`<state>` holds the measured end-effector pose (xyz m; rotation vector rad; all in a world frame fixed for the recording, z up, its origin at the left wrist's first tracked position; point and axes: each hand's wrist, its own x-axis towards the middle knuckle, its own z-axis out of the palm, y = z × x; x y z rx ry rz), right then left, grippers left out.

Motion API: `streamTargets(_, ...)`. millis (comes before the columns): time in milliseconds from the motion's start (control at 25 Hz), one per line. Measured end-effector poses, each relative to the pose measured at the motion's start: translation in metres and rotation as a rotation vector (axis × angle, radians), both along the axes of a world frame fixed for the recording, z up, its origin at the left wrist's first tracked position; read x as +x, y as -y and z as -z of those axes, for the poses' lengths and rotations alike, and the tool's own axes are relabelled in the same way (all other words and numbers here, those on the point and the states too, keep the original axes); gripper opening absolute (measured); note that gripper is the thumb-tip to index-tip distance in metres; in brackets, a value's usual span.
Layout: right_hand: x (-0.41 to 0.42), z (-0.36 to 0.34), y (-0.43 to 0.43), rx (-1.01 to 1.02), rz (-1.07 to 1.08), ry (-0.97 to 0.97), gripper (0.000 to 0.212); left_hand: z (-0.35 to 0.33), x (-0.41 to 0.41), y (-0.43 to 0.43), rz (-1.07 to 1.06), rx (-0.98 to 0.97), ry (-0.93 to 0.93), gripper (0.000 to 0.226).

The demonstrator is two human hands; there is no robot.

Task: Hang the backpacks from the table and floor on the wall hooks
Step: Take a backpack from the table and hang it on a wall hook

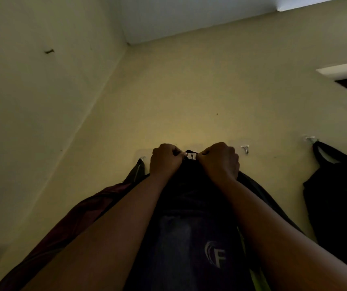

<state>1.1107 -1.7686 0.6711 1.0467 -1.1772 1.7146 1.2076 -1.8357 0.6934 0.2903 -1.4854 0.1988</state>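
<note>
we count 3 backpacks, 4 wall hooks. left hand and right hand clamp the dark backpack top at the second hook; maroon backpack and black backpack hang either side.

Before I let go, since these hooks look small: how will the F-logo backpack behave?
Probably floppy: the backpack bunches under the left hand and right hand. Likely somewhat heavy, since both grip its top loop. It may swing once released.
</note>
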Motion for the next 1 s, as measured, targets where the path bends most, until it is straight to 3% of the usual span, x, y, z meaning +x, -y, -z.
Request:
streamTargets(240, 0.000, -0.002, 0.003, 0.101, 0.057, 0.022, 0.029, -0.008, 0.001, 0.001, -0.015, 0.269, 0.098, 0.040)
streamTargets(520, -0.003, 0.033, -0.014, 0.193, -0.074, -0.069, 0.024, 0.024, 0.005, -0.013, 0.062, 0.179, 0.115, 0.027)
streamTargets(720, 0.012, 0.064, -0.038, 0.188, -0.229, -0.135, 0.034, 0.053, 0.028, -0.048, 0.193, 0.160, 0.179, 0.039)
streamTargets(1000, 0.047, 0.115, -0.088, 0.203, -0.476, 0.150, 0.040, 0.118, 0.059, -0.095, 0.431, 0.297, 0.187, 0.046)
